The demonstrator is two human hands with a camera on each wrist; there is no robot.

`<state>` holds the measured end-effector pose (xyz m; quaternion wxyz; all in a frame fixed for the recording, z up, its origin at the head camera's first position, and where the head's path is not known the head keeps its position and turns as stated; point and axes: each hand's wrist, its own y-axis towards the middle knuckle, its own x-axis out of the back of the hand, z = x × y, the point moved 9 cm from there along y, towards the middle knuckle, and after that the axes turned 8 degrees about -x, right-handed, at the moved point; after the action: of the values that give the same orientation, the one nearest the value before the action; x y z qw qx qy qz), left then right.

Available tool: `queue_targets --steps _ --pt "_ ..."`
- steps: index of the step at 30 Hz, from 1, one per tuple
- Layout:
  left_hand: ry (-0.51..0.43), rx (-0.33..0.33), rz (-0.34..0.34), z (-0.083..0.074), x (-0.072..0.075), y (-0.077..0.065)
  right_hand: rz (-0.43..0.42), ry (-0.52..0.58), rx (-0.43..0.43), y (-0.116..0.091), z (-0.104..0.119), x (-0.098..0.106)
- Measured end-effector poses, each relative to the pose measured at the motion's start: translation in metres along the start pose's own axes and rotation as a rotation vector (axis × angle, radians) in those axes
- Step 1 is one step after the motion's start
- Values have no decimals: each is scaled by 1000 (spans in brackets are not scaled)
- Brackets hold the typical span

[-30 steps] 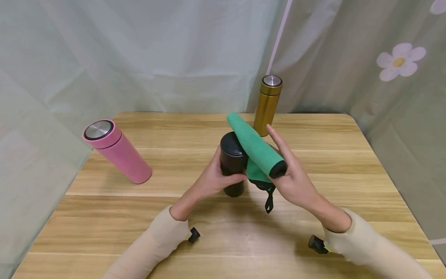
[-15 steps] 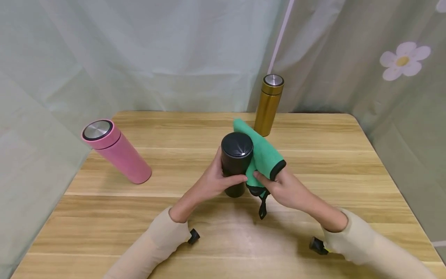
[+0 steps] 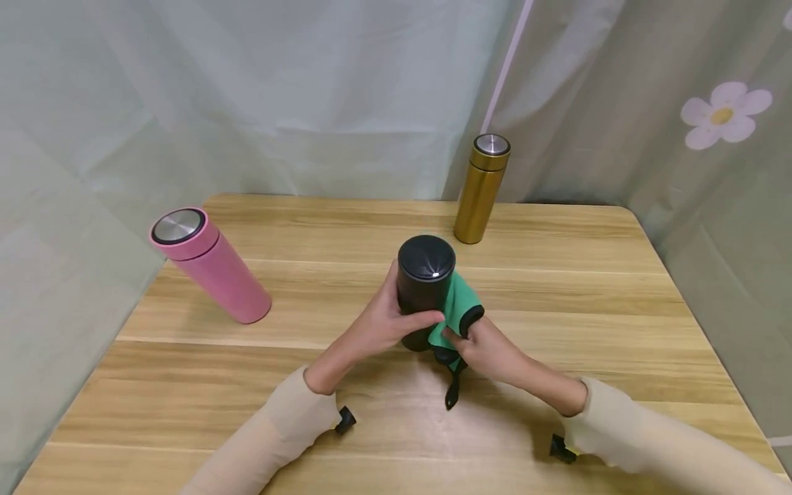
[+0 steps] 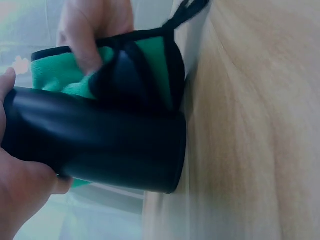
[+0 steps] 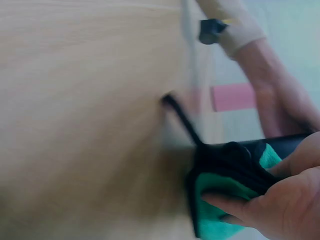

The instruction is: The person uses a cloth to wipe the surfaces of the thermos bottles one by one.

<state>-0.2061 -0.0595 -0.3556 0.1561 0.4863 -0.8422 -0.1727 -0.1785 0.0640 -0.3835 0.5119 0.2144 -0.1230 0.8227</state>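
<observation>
A black bottle (image 3: 425, 292) with a glossy lid stands near the middle of the table, its base at or just above the wood. My left hand (image 3: 382, 316) grips its side, thumb across the front; in the left wrist view the bottle (image 4: 100, 137) lies sideways across the picture. A green cloth (image 3: 460, 302) with black edging and a hanging black loop is in my right hand (image 3: 491, 347), thumb over the near side. That hand holds the cloth against the bottle's right side, low down. In the right wrist view, the cloth (image 5: 220, 220) hides much of the bottle.
A pink bottle (image 3: 216, 271) with a silver-topped lid stands upright at the left of the wooden table (image 3: 155, 405). Towards the back edge is a gold bottle (image 3: 479, 196). A pale curtain (image 3: 346, 103) hangs behind the table.
My right hand has moved the cloth left and down along the bottle; it lay over the lid, which now shows whole. My left hand keeps its grip, almost unmoved.
</observation>
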Motion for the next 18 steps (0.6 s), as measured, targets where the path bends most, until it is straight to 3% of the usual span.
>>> queue_targets --steps 6,18 --pt "19 -13 -19 0 1 0 -54 -48 -1 -2 -6 -1" --pt "38 -61 -62 -4 1 -3 18 125 -55 -9 2 7"
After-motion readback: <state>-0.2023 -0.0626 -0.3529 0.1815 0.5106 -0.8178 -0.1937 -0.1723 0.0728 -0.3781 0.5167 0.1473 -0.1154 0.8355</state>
